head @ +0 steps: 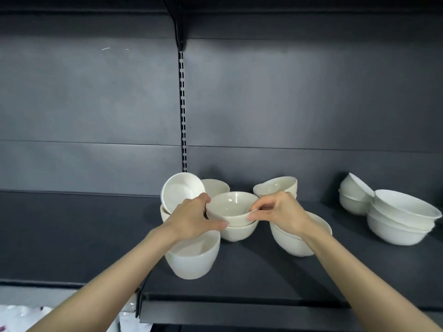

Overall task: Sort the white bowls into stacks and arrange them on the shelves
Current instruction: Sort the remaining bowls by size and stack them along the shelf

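Note:
A small white bowl (pixel 231 207) sits nested on another white bowl (pixel 238 232) in the middle of the dark shelf (pixel 251 267). My left hand (pixel 191 219) grips its left rim, thumb along the front. My right hand (pixel 280 212) pinches its right rim. A tilted bowl (pixel 179 191) leans on a stack behind my left hand. A taller white bowl (pixel 194 258) stands under my left wrist. Another stack (pixel 291 240) lies under my right wrist, and more bowls (pixel 278 186) stand behind.
At the right end of the shelf stands a stack of larger white bowls (pixel 400 221) with a smaller pair (pixel 353 197) behind it. A slotted upright (pixel 183 111) runs up the back panel. The left shelf section (pixel 72 236) is bare.

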Demonstrator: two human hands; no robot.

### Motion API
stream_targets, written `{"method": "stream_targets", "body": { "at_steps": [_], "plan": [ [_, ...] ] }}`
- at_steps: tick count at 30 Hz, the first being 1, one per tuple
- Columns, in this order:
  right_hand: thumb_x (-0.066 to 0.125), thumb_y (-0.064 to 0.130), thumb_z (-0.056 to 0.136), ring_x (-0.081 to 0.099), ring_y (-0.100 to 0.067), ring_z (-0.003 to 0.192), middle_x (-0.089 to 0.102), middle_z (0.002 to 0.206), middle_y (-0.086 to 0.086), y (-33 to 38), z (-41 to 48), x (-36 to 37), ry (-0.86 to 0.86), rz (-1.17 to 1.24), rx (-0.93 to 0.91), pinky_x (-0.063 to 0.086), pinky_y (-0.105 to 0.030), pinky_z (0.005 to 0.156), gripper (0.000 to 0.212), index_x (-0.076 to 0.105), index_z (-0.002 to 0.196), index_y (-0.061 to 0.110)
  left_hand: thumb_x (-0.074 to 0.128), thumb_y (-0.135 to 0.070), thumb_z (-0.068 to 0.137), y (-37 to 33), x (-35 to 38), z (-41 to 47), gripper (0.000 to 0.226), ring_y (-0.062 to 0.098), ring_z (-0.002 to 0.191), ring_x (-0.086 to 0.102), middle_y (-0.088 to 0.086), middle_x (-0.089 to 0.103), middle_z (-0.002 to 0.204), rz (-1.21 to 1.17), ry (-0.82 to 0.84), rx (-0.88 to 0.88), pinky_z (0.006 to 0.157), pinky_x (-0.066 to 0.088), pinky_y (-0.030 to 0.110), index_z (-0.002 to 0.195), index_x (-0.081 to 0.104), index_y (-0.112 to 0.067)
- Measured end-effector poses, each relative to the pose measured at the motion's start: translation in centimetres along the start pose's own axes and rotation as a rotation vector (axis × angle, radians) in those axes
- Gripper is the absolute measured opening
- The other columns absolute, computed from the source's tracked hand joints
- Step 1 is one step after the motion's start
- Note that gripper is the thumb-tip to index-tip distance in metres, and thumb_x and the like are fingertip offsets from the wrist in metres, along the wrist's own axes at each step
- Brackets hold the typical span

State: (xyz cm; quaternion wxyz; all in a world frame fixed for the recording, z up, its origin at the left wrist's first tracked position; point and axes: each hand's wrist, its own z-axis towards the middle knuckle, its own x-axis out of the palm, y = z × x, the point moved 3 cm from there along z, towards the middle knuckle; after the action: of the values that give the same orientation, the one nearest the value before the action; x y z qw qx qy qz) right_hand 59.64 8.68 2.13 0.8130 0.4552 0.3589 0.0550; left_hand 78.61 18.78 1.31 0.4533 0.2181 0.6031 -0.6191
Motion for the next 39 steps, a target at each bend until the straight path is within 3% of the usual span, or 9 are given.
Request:
{"method": "stream_targets", "body": {
  "at_steps": [5, 9, 13, 21, 23, 25, 29, 34, 39],
  "plan": [
    [0.085, 0.019, 0.068, 0.059, -0.003, 0.072, 0.070, 0.072, 0.012, -0.6, 0.1, -0.4, 0.033, -0.112, -0.001, 0.046, -0.022, 0.076, 0.012, 0.075, 0.072, 0.021, 0.074, -0.054, 0.072, 0.1, 0.5, 0.8, 0.073, 0.018, 0.099, 0.056, -0.004, 0.063, 0.096, 0.015, 0.029, -0.017, 0.078, 0.045, 0.029, 0.129, 0.045, -0.018],
    [0.084, 0.039, 0.067, 0.054, -0.020, 0.102, 0.068, 0.090, 0.003, -0.9, 0.6, -0.9, 0.086, -0.325, 0.028, 0.034, -0.035, 0.104, 0.023, 0.073, 0.085, 0.030, 0.075, -0.052, 0.073, 0.2, 0.7, 1.2, 0.071, 0.016, 0.095, 0.052, -0.006, 0.053, 0.092, 0.025, 0.029, -0.057, 0.069, 0.037, 0.025, 0.128, 0.047, -0.017],
    [0.082, 0.043, 0.068, 0.035, -0.018, 0.107, 0.063, 0.110, 0.004, -1.3, 0.6, 0.0, 0.178, -0.479, 0.074, 0.021, -0.028, 0.096, 0.037, 0.068, 0.103, 0.038, 0.077, -0.051, 0.071, 0.6, 0.8, 1.6, 0.072, 0.016, 0.094, 0.052, -0.009, 0.051, 0.088, -0.016, 0.044, -0.065, 0.066, 0.037, 0.023, 0.128, 0.048, -0.017],
    [0.086, 0.026, 0.064, 0.043, -0.018, 0.073, 0.056, 0.073, -0.011, -1.2, 1.0, 0.0, 0.185, -0.288, -0.004, 0.040, -0.032, 0.075, 0.022, 0.069, 0.072, 0.013, 0.081, -0.041, 0.071, -0.2, 0.5, 1.5, 0.052, 0.018, 0.087, 0.055, -0.010, 0.055, 0.075, -0.075, -0.042, 0.013, 0.072, 0.042, 0.027, 0.112, 0.056, -0.019],
    [0.087, 0.026, 0.063, 0.052, -0.032, 0.081, 0.063, 0.080, -0.014, -0.6, 0.9, -0.6, 0.145, -0.263, -0.025, 0.049, -0.040, 0.081, 0.023, 0.071, 0.076, 0.015, 0.081, -0.040, 0.072, -1.0, -0.2, 1.3, 0.052, 0.022, 0.094, 0.056, -0.007, 0.058, 0.076, -0.093, -0.082, 0.065, 0.082, 0.046, 0.032, 0.113, 0.057, -0.020],
    [0.086, 0.020, 0.066, 0.062, -0.026, 0.092, 0.069, 0.090, -0.014, 0.3, 0.6, -1.7, 0.087, -0.232, -0.049, 0.051, -0.036, 0.088, 0.021, 0.074, 0.081, 0.012, 0.081, -0.038, 0.072, -2.1, -1.0, 1.0, 0.053, 0.022, 0.096, 0.057, -0.006, 0.059, 0.078, -0.134, -0.152, 0.122, 0.088, 0.048, 0.036, 0.117, 0.058, -0.022],
    [0.086, 0.013, 0.066, 0.059, 0.002, 0.076, 0.071, 0.087, 0.001, 2.0, -0.8, -4.7, -0.021, -0.240, -0.115, 0.041, -0.005, 0.072, 0.016, 0.076, 0.079, 0.012, 0.082, -0.035, 0.072, -4.8, -1.4, 0.8, 0.067, 0.018, 0.101, 0.057, -0.003, 0.055, 0.097, -0.271, -0.231, 0.224, 0.093, 0.049, 0.035, 0.130, 0.049, -0.028],
    [0.086, 0.027, 0.065, 0.062, -0.009, 0.087, 0.072, 0.086, 0.010, 1.2, -2.9, -8.6, -0.044, -0.316, -0.064, 0.046, -0.019, 0.080, 0.018, 0.076, 0.080, 0.027, 0.085, -0.031, 0.069, -7.7, 1.3, 1.4, 0.110, 0.017, 0.110, 0.061, -0.005, 0.056, 0.109, -0.521, -0.091, 0.137, 0.101, 0.044, 0.033, 0.152, 0.015, -0.017],
    [0.086, 0.023, 0.066, 0.057, -0.001, 0.067, 0.068, 0.071, 0.009, -0.3, -5.3, -11.6, 0.033, -0.250, -0.031, 0.041, -0.010, 0.067, 0.018, 0.075, 0.080, 0.018, 0.085, -0.029, 0.070, -9.9, 4.8, 1.2, 0.068, 0.006, 0.104, 0.063, -0.003, 0.066, 0.118, -0.633, 0.058, 0.112, 0.087, 0.050, 0.019, 0.128, 0.052, -0.017]
  ]
}}
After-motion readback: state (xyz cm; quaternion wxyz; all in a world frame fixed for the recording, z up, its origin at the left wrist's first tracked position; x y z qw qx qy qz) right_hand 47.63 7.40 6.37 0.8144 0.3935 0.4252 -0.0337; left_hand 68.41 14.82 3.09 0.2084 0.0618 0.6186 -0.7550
